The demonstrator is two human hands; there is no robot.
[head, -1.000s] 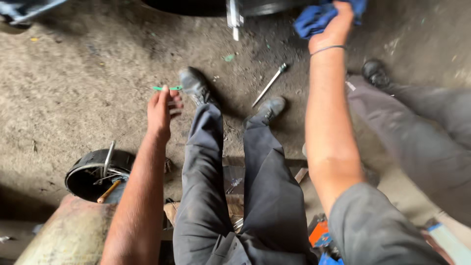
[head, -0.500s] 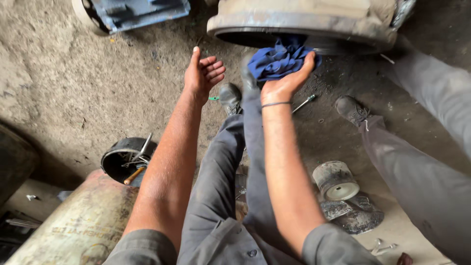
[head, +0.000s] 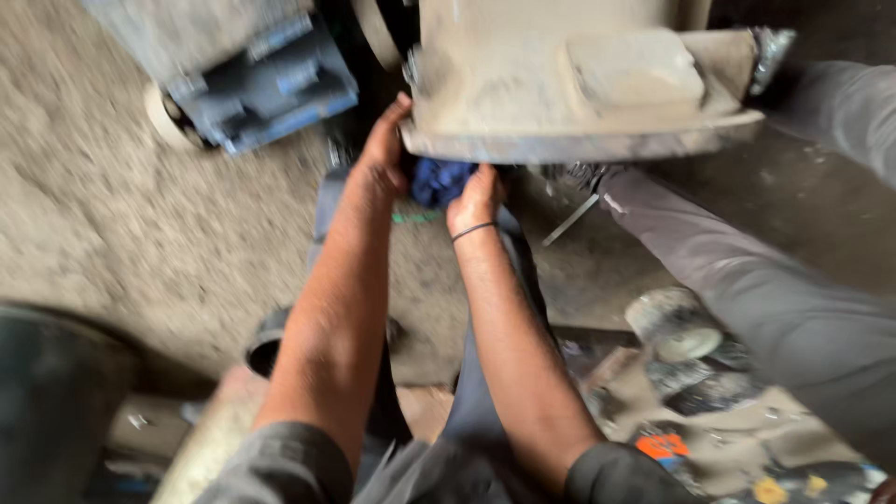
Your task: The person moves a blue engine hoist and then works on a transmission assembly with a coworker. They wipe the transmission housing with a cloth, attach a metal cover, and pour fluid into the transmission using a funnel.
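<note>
- Dusty metal housing (head: 579, 84): overhangs top centre; lower rim blocks passage upward.
- Left hand (head: 381, 154) and right hand (head: 474, 198) with blue cloth (head: 439, 179): fill the gap just under that rim.
- Blue-grey machine part (head: 266, 79): closes the floor's top left.
- Concrete floor (head: 140, 233): open along the left side.
- Another person's grey-trousered leg (head: 747, 280): bars the right side.
- Round parts and clutter (head: 681, 327): crowd the lower right corner.
- Dark bucket (head: 266, 345): under the left forearm.

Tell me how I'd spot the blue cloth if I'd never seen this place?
Find the big dusty grey machine housing at the top. Just under its lower edge, two bare hands meet: the left hand on the housing's corner, the right hand pressing the blue cloth. It is the one crumpled, deep-blue soft thing among grey metal and dirt.
</note>
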